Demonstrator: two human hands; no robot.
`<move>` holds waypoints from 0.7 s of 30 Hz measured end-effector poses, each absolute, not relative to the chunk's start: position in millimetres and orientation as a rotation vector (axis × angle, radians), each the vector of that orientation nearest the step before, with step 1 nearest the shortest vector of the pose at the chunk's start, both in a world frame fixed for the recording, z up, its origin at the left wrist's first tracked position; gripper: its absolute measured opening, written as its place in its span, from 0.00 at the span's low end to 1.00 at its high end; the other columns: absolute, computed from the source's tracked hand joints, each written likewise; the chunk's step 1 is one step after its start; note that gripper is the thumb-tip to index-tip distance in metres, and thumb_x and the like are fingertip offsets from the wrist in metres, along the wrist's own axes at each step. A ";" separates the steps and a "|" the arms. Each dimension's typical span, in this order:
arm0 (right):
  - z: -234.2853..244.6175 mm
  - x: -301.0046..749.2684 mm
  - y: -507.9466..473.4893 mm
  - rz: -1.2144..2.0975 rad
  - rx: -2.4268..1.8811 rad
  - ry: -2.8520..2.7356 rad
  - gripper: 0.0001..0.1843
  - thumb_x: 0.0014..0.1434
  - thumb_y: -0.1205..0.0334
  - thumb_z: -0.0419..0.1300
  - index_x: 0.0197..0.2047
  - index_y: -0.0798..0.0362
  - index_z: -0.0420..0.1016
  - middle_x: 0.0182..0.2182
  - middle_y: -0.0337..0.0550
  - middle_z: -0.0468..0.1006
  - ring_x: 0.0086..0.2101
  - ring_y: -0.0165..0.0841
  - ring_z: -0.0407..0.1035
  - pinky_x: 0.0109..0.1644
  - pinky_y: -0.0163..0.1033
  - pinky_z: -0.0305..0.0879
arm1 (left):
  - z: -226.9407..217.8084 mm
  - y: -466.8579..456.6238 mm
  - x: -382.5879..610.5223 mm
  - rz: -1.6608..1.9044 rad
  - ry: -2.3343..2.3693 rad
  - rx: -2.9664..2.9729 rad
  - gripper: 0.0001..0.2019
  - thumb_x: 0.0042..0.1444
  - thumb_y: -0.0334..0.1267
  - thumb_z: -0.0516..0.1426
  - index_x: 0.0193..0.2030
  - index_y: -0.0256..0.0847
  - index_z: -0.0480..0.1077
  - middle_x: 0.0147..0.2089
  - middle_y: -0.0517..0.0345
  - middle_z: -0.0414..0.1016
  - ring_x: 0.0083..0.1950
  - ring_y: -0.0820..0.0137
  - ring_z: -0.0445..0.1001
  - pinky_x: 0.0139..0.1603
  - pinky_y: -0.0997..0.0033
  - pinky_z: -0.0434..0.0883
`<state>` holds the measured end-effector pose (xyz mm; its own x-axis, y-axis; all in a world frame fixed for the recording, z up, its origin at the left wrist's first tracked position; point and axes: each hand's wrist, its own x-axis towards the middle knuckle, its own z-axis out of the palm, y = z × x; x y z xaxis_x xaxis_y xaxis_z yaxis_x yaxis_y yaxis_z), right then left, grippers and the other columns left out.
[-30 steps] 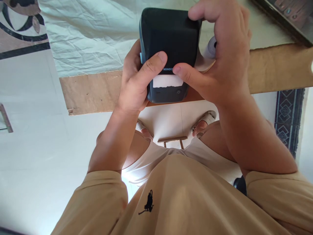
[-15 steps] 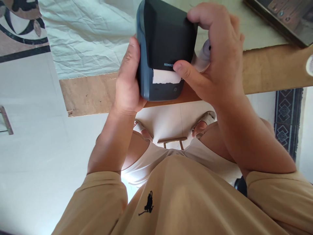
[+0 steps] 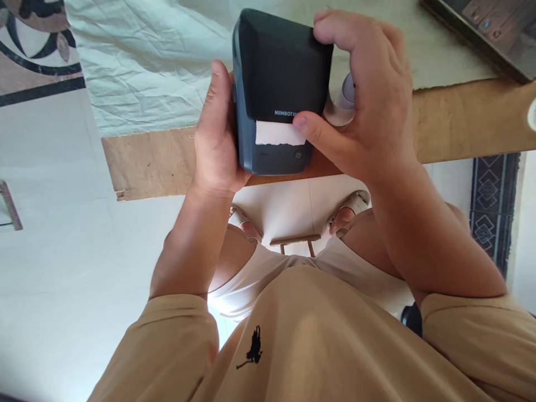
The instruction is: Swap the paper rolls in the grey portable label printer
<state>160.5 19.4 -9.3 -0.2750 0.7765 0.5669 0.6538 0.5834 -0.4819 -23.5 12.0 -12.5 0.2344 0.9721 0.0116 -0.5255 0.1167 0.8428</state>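
I hold a small dark label printer [image 3: 280, 72] above the edge of the table with both hands. My left hand [image 3: 215, 134] grips its left side, thumb up along the casing. Over the printer's right side and top wraps my right hand [image 3: 368, 95], its thumb resting on the white paper strip [image 3: 276, 134] that sticks out of the slot. Part of a white paper roll [image 3: 344, 100] shows behind my right hand.
The table has a bare wooden edge [image 3: 469, 120] and a crumpled pale cloth [image 3: 142, 61] over it. A dark device [image 3: 489, 28] lies at the far right corner. Below are my knees, sandalled feet and a tiled floor.
My left thumb came off the printer's front and now lies along its left side. The printer turned a little and shifted slightly left.
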 end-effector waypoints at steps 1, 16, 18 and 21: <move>-9.7 160.3 19.4 0.203 -1.143 -2.010 0.40 0.66 0.29 0.48 0.63 0.54 0.71 0.62 0.39 0.74 0.61 0.40 0.69 0.71 0.53 0.65 | -11.7 11.6 -23.8 1.204 0.658 0.880 0.25 0.70 0.59 0.48 0.50 0.47 0.81 0.61 0.56 0.78 0.77 0.51 0.62 0.65 0.51 0.74; -12.2 159.8 21.9 0.226 -1.111 -2.007 0.36 0.70 0.36 0.46 0.62 0.56 0.72 0.60 0.42 0.74 0.59 0.38 0.70 0.70 0.51 0.63 | -10.0 6.2 -28.6 1.253 0.705 1.005 0.11 0.66 0.49 0.59 0.44 0.49 0.80 0.50 0.56 0.83 0.68 0.53 0.75 0.54 0.60 0.78; -14.3 159.3 22.9 0.218 -1.115 -1.995 0.36 0.70 0.35 0.45 0.62 0.56 0.73 0.60 0.42 0.74 0.58 0.37 0.70 0.70 0.51 0.63 | -7.4 4.6 -28.6 1.250 0.714 1.009 0.10 0.67 0.48 0.59 0.44 0.50 0.81 0.46 0.56 0.83 0.67 0.54 0.75 0.58 0.58 0.78; -15.6 159.5 24.2 0.211 -1.111 -1.989 0.37 0.69 0.34 0.45 0.61 0.57 0.73 0.60 0.44 0.74 0.56 0.36 0.70 0.68 0.50 0.64 | -4.8 3.9 -29.0 1.225 0.750 0.990 0.08 0.65 0.47 0.62 0.43 0.49 0.80 0.46 0.55 0.81 0.68 0.53 0.74 0.62 0.56 0.77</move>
<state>159.5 24.2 -15.6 -0.2662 0.7694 0.5807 0.6301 0.5948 -0.4992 -29.0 3.9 -4.8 0.2049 0.9778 0.0433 -0.4053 0.0445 0.9131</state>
